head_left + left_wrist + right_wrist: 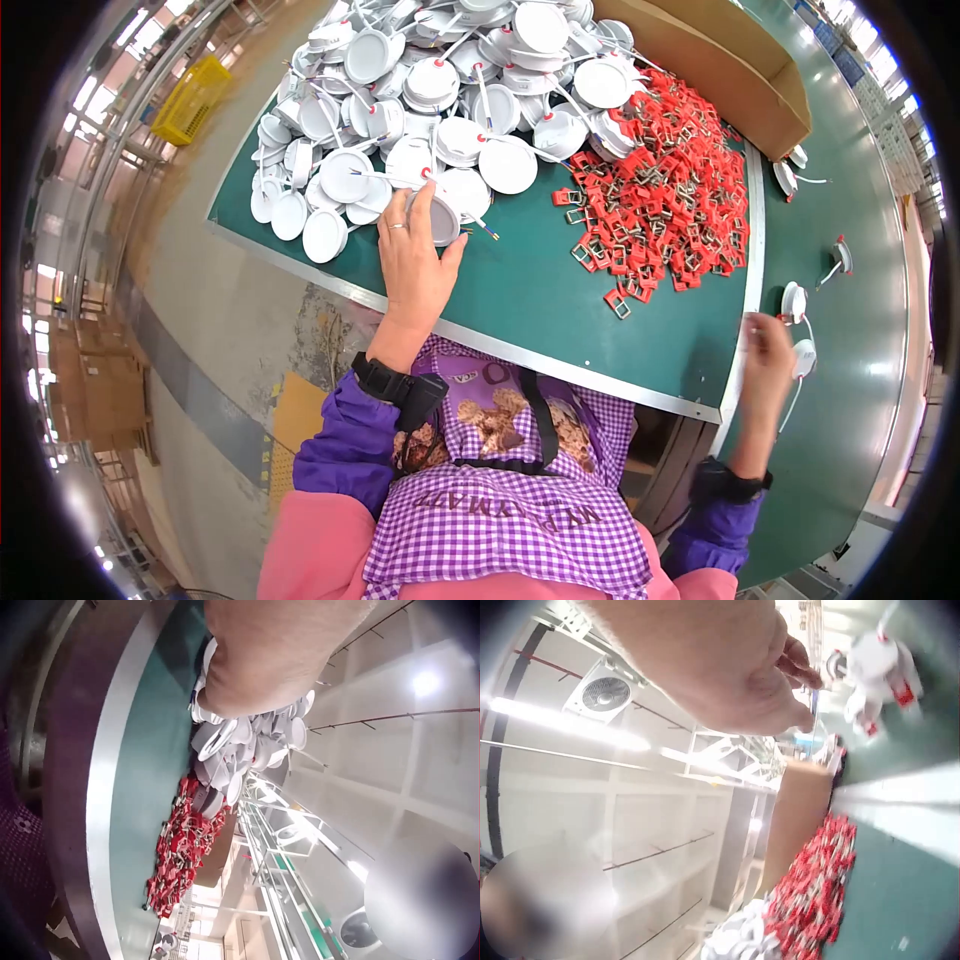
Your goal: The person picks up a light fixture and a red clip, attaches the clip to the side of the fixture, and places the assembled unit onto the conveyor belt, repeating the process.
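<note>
In the head view my left hand point(415, 260) is at the near edge of a heap of white round downlights point(508, 165). Its index finger lies over one downlight point(442, 222), with the thumb at that downlight's rim. The left wrist view shows mostly the back of this hand, its fingertips hidden. My right hand point(765, 355), motion-blurred, is over the table's right border with its fingers loosely bent and holding nothing. Two downlights point(804, 358) with wires lie just beyond it on the green surface to the right. In the right wrist view, the thumb and fingers point(802, 720) are apart.
Red plastic clips with metal loops point(660, 190) form a pile right of the downlights. An opened cardboard box point(720, 70) stands behind them. A metal edge strip point(752, 230) separates the table from the green belt-like surface point(850, 400), where several downlights lie spaced apart.
</note>
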The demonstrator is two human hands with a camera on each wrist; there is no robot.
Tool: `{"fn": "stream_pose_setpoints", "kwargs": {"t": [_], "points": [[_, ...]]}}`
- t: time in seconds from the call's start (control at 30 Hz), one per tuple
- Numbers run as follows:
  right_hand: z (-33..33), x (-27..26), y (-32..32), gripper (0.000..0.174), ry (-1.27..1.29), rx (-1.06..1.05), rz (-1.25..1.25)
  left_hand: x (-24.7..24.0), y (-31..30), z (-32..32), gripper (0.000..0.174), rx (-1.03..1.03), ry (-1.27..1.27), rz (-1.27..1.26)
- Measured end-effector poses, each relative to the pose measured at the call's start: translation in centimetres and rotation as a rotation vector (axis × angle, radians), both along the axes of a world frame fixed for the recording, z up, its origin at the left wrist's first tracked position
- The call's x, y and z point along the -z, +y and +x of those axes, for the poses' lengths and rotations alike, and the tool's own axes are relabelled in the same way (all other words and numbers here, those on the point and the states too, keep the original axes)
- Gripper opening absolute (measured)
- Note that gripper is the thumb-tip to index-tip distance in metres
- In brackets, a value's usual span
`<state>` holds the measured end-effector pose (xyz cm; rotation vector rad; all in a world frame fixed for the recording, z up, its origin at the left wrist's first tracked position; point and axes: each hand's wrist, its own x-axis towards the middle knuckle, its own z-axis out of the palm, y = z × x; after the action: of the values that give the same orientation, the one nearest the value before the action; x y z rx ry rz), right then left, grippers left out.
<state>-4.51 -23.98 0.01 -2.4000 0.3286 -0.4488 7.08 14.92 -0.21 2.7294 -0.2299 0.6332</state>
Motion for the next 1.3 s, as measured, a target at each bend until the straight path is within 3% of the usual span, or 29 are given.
{"fn": "stream_pose_setpoints", "kwargs": {"t": [0.07,0.13,0.2,0.27,0.33,0.63,0.7,0.77,0.8,0.87,0.93,1.0,1.07,1.13,1.3], "points": [[1.4,-0.8,5.5,0.012,0.193,-0.158,0.093,-0.4,-0.5,-0.3,0.071,0.002,0.023,-0.025],[2.4,-0.6,9.0,0.016,0.187,-0.247,0.113,-1.5,-1.3,-1.1,0.07,-0.001,0.043,-0.048],[2.8,0.3,11.1,0.019,0.15,-0.221,0.02,-3.3,-1.9,-2.5,0.066,0.011,0.249,-0.527],[3.1,0.3,12.1,0.018,0.191,-0.253,-0.04,-3.7,-1.5,-3.3,0.062,0.032,0.306,-0.634],[3.3,0.9,12.7,0.018,0.182,-0.271,-0.081,-5.0,-2.2,-4.0,0.062,0.131,0.426,-1.102],[3.0,0.9,12.6,0.018,0.165,-0.308,0.121,-5.7,-4.1,-3.9,0.051,0.237,0.817,-1.52],[2.7,0.3,12.7,0.014,0.261,-0.194,0.507,-6.0,-4.0,-4.0,0.051,0.279,0.879,-1.539],[2.5,0.2,12.7,0.012,0.243,-0.186,0.6,-5.7,-3.6,-3.7,0.055,0.409,1.05,-1.909],[2.5,0.2,12.7,0.011,0.223,-0.184,0.694,-5.6,-3.5,-3.8,0.055,0.41,1.049,-1.908],[2.3,0.2,12.7,0.01,0.199,-0.175,0.747,-5.3,-3.3,-4.0,0.06,0.418,1.209,-2.287],[2.2,0.2,12.7,0.01,0.18,-0.164,0.802,-4.4,-3.0,-4.6,0.056,0.312,1.254,-2.284],[2.2,0.0,12.8,0.009,0.162,-0.171,0.821,-3.5,-3.2,-5.6,0.05,0.222,1.273,-1.878],[2.1,-0.4,13.0,0.009,0.181,-0.153,0.85,-3.6,-4.2,-6.4,0.046,0.188,1.243,-1.937],[2.1,-0.6,13.4,0.009,0.199,-0.134,0.877,-4.1,-5.2,-6.9,0.044,0.129,1.048,-1.867],[2.4,-1.2,14.9,0.01,0.105,-0.139,0.713,-3.3,-6.8,-6.9,0.042,0.202,1.022,-1.706]]}}
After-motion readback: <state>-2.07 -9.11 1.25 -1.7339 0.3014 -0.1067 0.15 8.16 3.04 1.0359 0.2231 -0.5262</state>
